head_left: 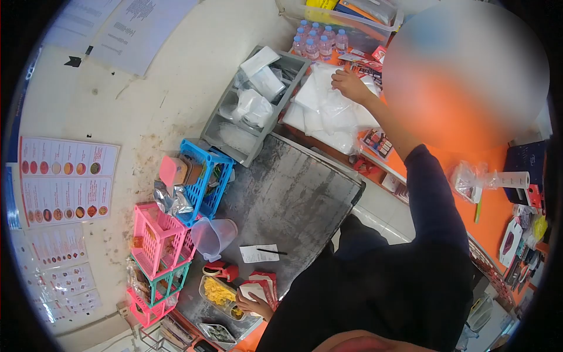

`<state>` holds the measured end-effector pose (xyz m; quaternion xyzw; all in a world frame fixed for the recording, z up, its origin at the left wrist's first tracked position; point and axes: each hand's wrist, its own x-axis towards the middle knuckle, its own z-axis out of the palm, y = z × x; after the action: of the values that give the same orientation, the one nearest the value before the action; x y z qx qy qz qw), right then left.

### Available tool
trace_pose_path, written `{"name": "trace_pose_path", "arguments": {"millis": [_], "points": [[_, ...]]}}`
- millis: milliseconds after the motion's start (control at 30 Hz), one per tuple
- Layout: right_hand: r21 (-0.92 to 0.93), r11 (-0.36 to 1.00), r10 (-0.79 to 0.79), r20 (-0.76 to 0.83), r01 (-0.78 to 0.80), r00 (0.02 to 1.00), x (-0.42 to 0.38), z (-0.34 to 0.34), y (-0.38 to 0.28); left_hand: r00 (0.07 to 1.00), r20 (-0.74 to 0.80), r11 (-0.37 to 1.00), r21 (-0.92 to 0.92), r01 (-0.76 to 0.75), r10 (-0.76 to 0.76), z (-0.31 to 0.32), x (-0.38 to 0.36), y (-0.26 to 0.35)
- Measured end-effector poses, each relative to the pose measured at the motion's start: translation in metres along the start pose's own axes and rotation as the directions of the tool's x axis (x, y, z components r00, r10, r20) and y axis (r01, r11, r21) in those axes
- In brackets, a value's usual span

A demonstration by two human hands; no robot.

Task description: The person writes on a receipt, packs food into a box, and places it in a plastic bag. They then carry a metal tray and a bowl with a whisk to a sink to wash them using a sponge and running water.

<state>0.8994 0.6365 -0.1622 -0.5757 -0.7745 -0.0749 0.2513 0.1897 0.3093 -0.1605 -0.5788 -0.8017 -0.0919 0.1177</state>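
The right hand (352, 87) appears to pinch the plastic bags (337, 111) at the orange counter's (489, 205) edge, probably for single-layer control; the left hand (255, 305), grip indeterminable, lies against the boxes (253, 290), beside yellow food (218, 291) near the dark table's (287, 170) left end.

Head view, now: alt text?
The person's right hand touches white plastic bags on an orange counter; the left hand is by red-and-white packets and yellow food on a dark gray worktop.
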Motion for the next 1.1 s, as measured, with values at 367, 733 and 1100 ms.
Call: {"name": "trace_pose_path", "arguments": {"millis": [367, 733, 1100], "points": [[0.067, 0.997, 0.074, -0.647, -0.04, 0.759, 0.048, -0.1, -0.022, 0.977, -0.08, 0.953, -0.219, -0.21, 0.198, -0.039, 0.049, 0.073], [0.038, 0.975, -0.204, -0.22, 0.217, 0.954, 0.072, -0.211, -0.195, 0.527, 0.254, -0.261, -0.649, 0.715, 0.811, -0.031, 0.094, 0.374], [0.385, 0.823, 0.554, -0.378, -0.419, 0.742, -0.023, -0.212, -0.206, 0.348, 0.339, -0.154, -0.486, 0.86, 0.874, -0.028, 0.08, 0.416]]}}
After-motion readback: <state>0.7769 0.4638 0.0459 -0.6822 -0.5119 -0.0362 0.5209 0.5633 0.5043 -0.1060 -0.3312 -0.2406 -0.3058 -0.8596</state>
